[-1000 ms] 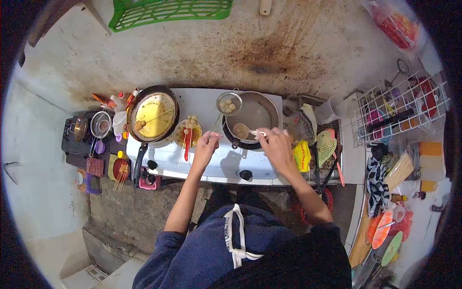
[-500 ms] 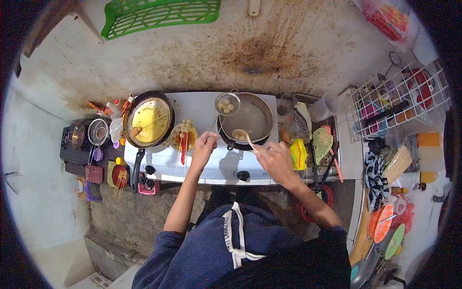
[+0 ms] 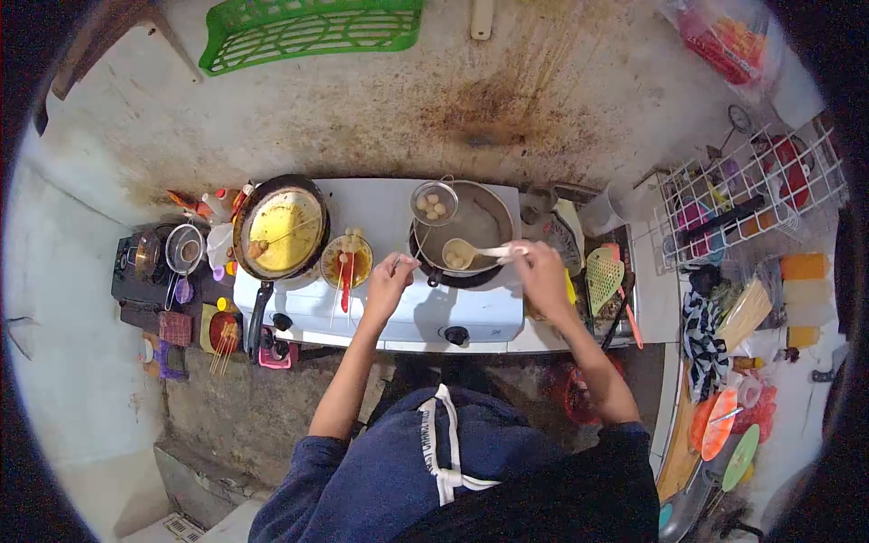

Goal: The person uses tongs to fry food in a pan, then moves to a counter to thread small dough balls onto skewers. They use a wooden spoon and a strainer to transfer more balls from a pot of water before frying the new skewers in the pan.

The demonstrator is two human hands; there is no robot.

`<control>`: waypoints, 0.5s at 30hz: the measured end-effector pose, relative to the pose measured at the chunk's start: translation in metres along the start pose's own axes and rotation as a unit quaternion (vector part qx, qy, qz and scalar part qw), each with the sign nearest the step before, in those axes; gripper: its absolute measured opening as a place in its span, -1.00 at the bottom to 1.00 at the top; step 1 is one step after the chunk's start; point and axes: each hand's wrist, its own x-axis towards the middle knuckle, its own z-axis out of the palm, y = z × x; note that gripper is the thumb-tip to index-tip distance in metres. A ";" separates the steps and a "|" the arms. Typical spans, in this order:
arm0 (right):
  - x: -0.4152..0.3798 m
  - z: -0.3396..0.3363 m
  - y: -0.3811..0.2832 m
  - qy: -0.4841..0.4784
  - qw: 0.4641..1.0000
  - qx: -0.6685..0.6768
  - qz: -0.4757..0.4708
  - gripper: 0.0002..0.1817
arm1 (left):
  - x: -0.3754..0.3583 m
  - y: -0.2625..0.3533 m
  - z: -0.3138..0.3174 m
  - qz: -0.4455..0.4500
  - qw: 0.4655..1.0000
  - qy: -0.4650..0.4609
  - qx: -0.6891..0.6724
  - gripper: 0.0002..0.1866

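Observation:
My left hand point(image 3: 390, 282) pinches the thin handle of a small wire strainer point(image 3: 434, 203). Several pale round balls sit in the strainer, which is held over the back left of a metal pot point(image 3: 496, 217). Cloudy liquid fills the pot. With my right hand point(image 3: 542, 279) I grip the long pale handle of a ladle point(image 3: 493, 252). Its bowl, over the front left of the pot, holds several more pale balls. Left of the pot stands a bowl point(image 3: 361, 271) with skewered balls and red sauce.
A black frying pan point(image 3: 317, 197) with yellow food and a skewer lies on the left of the white stove point(image 3: 380, 320). A green slotted spatula point(image 3: 605, 276) is on the right, near a white wire rack point(image 3: 674, 217). Red sauce with skewers stands in a bowl point(image 3: 225, 330) at left.
My right hand has moved up and to the right, swinging the ladle's handle from slanted to nearly level. The ladle's bowl has shifted slightly right. My left hand and the strainer barely moved.

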 end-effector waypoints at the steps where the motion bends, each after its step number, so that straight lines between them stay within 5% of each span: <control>1: 0.005 -0.003 0.006 -0.018 0.991 0.102 0.083 -0.77 | 0.000 -0.001 0.000 0.003 1.000 0.000 0.013 -0.84; 2: 0.010 -0.007 0.012 -0.036 0.965 0.203 0.165 -0.74 | 0.000 -0.003 0.001 0.005 1.000 0.000 0.012 -0.84; 5: 0.022 -0.024 0.021 0.038 0.972 0.216 0.089 -0.69 | 0.000 -0.008 0.004 0.017 1.000 -0.003 -0.019 -0.79; 10: 0.041 -0.054 0.003 -0.001 0.970 0.179 0.167 -0.70 | -0.006 -0.007 0.011 0.007 1.000 -0.009 -0.002 -0.80; 13: 0.042 -0.049 -0.015 0.105 0.986 0.106 -0.080 -0.79 | -0.009 -0.007 0.016 -0.006 1.000 -0.018 0.003 -0.80; 15: 0.038 -0.048 -0.027 0.087 0.985 0.044 -0.141 -0.78 | -0.010 -0.007 0.020 0.007 0.999 -0.025 -0.019 -0.81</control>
